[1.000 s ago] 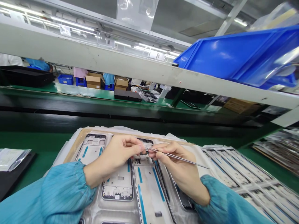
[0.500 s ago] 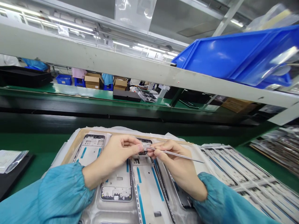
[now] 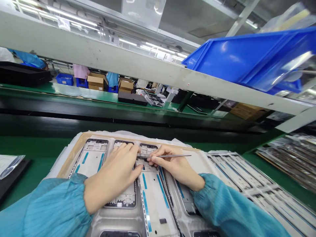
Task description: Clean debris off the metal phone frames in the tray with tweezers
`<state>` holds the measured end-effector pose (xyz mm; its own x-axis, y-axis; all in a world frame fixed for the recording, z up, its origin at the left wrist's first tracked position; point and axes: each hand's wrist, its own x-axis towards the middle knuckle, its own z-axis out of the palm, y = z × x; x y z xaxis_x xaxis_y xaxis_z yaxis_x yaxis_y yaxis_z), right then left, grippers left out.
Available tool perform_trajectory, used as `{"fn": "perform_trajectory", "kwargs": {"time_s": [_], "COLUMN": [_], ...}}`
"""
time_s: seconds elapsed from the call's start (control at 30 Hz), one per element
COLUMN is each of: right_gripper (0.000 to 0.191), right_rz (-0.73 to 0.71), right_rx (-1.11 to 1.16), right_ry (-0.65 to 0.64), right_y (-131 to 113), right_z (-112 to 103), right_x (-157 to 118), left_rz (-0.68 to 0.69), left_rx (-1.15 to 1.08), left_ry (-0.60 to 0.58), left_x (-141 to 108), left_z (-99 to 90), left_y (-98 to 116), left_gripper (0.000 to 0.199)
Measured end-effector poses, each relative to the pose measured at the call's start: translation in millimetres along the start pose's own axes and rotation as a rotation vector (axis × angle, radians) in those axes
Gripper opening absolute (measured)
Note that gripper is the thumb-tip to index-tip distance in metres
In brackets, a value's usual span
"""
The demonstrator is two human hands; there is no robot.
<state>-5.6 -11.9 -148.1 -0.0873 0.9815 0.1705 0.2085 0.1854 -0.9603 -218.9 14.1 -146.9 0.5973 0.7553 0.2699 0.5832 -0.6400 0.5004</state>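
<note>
My right hand (image 3: 170,161) is closed on thin metal tweezers (image 3: 176,155), whose tip lies over the top part of a phone frame (image 3: 158,197) with blue strips. Palm down, my left hand (image 3: 115,174) rests over the neighbouring phone frame (image 3: 123,197), its thumb apart from the other fingers and nothing visible in its grasp. The frames lie in a tray (image 3: 112,219) with shaped pockets. Another frame (image 3: 92,154) sits at the tray's left. What is under my left fingers is hidden.
A second tray of frames (image 3: 247,174) lies at the right, beside stacked parts (image 3: 291,158). A blue bin (image 3: 242,59) sits on the shelf beam (image 3: 98,56) above. At the left is a bagged item (image 3: 10,164) on a black pad. Cardboard boxes (image 3: 96,80) stand beyond.
My left hand has moved away from the tweezers and turned palm down, its fingers spreading. My right hand has shifted left, and the tweezers now lie flatter over the frame. The view has shifted slightly.
</note>
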Motion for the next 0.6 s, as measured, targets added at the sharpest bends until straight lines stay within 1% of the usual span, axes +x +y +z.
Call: {"fn": "perform_trajectory", "kwargs": {"time_s": [0.07, 0.13, 0.23, 0.3, 0.33, 0.4, 0.53, 0.6], "right_gripper": [0.027, 0.027, 0.024, 0.022, 0.022, 0.023, 0.03, 0.033], "right_rz": [0.01, 0.018, 0.015, 0.005, 0.0, 0.002, 0.024, 0.028], "right_rx": [-0.013, -0.021, -0.035, -0.043, -0.046, -0.049, -0.046, -0.041], "right_ry": [0.0, -0.001, 0.011, 0.023, 0.028, 0.024, -0.003, -0.006], "right_y": [0, -2, -5, -8, -9, -9, -6, -4], "right_z": [0, 1, 3, 5, 6, 5, 1, 0], "right_x": [1, 1, 0, -1, -2, -2, 1, 2], "left_rz": [0.005, 0.034, 0.046, 0.064, 0.077, 0.118, 0.165, 0.163], "left_rx": [-0.022, -0.025, 0.012, 0.063, 0.094, 0.158, 0.266, 0.312], "left_ry": [-0.004, 0.023, 0.067, 0.037, 0.015, -0.026, -0.033, -0.056], "left_x": [1, 2, 2, 3, 2, 2, 1, 0], "left_z": [1.3, 3.4, 6.5, 6.8, 6.4, 5.2, 3.3, 2.3], "left_y": [-1, -3, -4, -3, -2, 0, 5, 8], "left_gripper": [0.021, 0.021, 0.015, 0.006, 0.005, 0.012, 0.018, 0.022]}}
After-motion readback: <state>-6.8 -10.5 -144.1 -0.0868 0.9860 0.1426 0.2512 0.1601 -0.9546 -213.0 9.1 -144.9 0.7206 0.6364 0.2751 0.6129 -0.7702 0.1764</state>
